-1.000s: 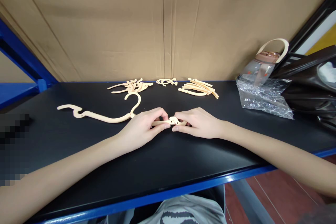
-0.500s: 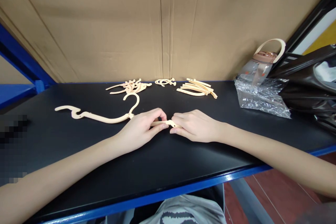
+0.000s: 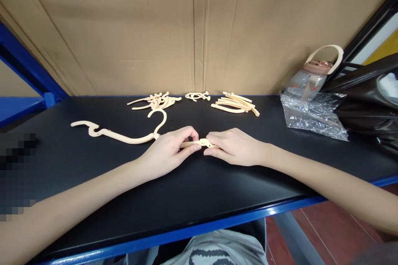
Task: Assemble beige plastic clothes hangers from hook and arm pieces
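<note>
Jointed end: relative to one second ago, the cream, curved end piece [image 3: 204,143] is turned nearer to line with the adjoining rod, and the fingers cover more of it.
Clothes hanger: cream, smooth, plastic-looking clothes hanger [image 3: 126,137] at the middle of the black, blue-edged table [image 3: 168,198]; one arm extends leftward to a notched tip, the round open hook [image 3: 161,120] points toward the back, and a central portion is hidden.
Left hand: the left hand [image 3: 166,149] lies over the hidden portion; its grip is closed, thumb and fingertips pinching the rod.
Right hand: the right hand [image 3: 236,147] faces the left, just beside it; its grip is closed around the end piece, most of which it conceals.
Loose parts: along the back, a tangled cream heap [image 3: 160,101], several small curved hooks [image 3: 199,95] and a bundle of slender bars [image 3: 231,110].
Right margin: a clear bottle with brown lid [image 3: 311,78] stands behind crinkled transparent film [image 3: 314,116].
Backdrop: upright brown cardboard [image 3: 133,41].
</note>
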The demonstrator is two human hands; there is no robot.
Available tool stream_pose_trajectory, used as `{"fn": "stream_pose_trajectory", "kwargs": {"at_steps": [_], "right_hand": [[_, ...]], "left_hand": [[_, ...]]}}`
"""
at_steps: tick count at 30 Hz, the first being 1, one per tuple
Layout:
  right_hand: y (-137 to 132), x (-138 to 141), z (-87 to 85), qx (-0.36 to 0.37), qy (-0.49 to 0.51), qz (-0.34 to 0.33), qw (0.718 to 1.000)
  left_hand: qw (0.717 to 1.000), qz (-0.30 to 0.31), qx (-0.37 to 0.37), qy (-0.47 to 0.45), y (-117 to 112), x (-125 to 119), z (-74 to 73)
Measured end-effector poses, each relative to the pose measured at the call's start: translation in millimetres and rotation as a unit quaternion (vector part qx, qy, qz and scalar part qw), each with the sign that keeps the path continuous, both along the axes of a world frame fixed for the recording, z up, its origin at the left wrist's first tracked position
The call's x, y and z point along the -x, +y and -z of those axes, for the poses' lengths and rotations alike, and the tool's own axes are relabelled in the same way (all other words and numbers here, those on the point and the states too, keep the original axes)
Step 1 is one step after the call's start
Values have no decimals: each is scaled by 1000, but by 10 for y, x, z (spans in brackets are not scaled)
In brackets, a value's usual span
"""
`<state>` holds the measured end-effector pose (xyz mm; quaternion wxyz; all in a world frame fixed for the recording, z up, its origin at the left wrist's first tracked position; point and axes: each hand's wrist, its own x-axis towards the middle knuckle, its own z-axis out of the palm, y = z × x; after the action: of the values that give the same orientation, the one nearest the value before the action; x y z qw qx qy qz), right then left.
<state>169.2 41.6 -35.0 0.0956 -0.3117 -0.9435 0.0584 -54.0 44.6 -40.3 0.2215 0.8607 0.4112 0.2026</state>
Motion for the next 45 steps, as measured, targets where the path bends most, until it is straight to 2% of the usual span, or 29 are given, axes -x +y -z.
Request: {"fn": "stream_pose_trajectory", "kwargs": {"at_steps": [10,24,45], "right_hand": [[-28,32,21,-37,-32,11,999],[-20,14,10,-6,-12,18,1000],[-13,4,-5,-2,-9,10,1000]], "left_hand": [[999,-1,37,-10,20,-26,-5],[999,14,28,-20,8,9,-15],[999,18,29,-14,-20,0,-39]]}}
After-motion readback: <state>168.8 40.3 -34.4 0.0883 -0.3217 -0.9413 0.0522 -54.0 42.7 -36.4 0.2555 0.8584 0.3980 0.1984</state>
